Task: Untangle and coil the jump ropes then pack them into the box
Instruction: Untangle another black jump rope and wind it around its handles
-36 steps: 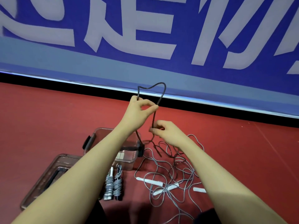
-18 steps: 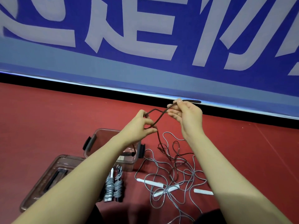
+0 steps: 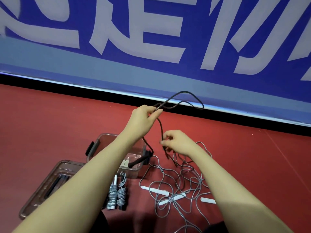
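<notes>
My left hand (image 3: 142, 121) is raised and pinches folded loops of a black jump rope (image 3: 183, 100) that stick out to the upper right. The same black rope runs down to my right hand (image 3: 178, 142), which pinches it lower, just above the floor. One black handle (image 3: 138, 161) hangs against the clear plastic box (image 3: 101, 140). A tangle of grey ropes (image 3: 176, 185) with white handles lies on the red floor under my right arm. Two coiled grey ropes (image 3: 117, 194) lie side by side in front of the box.
The box's clear lid (image 3: 50, 184) lies flat at the lower left, partly behind my left forearm. A blue banner with large white characters (image 3: 151, 39) runs along the back above a black strip. Red floor extends to both sides.
My right hand dropped from beside my left hand to a lower point on the black rope. My left hand rose, and now holds two loops where it held one.
</notes>
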`<state>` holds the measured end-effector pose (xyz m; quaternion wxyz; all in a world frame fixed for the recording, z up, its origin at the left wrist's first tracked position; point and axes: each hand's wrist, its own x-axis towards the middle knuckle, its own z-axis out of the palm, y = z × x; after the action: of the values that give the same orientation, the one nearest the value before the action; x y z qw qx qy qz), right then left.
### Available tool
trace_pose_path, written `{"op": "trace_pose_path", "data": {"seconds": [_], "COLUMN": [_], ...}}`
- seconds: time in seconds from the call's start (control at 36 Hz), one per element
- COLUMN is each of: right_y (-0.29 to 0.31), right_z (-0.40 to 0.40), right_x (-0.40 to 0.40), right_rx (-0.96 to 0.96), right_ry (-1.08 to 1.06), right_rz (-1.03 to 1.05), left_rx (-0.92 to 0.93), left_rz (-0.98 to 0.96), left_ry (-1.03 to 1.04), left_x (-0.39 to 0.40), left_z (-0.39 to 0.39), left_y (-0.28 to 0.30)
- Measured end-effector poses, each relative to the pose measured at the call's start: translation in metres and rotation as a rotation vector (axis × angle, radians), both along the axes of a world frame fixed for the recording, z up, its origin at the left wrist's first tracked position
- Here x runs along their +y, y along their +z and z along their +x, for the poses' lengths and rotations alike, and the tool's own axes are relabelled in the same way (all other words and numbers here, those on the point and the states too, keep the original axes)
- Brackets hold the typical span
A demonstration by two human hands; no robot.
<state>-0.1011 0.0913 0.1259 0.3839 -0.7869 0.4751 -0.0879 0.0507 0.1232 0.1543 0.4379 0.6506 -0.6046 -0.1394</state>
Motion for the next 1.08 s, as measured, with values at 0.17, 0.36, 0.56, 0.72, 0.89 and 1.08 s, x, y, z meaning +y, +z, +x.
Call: {"op": "trace_pose_path", "data": {"seconds": [0.17, 0.36, 0.56, 0.72, 0.89, 1.08], "right_y": [0.013, 0.026, 0.041, 0.043, 0.042, 0.005], "right_z": [0.001, 0.000, -0.002, -0.002, -0.004, -0.008], "right_x": [-0.003, -0.004, -0.012, -0.014, -0.018, -0.012], "right_rx": [-0.204, -0.709, -1.167, -1.331, -1.227, -0.186], "right_ry": [-0.190, -0.549, -0.641, -0.640, -0.577, -0.151], "right_rz": [0.129, 0.310, 0.337, 0.469, 0.459, 0.063], "left_rx": [-0.041, 0.051, -0.026, 0.025, 0.021, 0.103], "left_rz": [0.247, 0.219, 0.254, 0.087, 0.009, -0.059], "left_ry": [-0.049, -0.036, -0.201, -0.178, -0.053, -0.020], "left_x": [0.001, 0.001, 0.004, -0.001, -0.007, -0.009], "left_z": [0.001, 0.003, -0.003, -0.006, -0.011, -0.014], "left_y": [-0.015, -0.013, -0.025, -0.026, -0.024, -0.009]}}
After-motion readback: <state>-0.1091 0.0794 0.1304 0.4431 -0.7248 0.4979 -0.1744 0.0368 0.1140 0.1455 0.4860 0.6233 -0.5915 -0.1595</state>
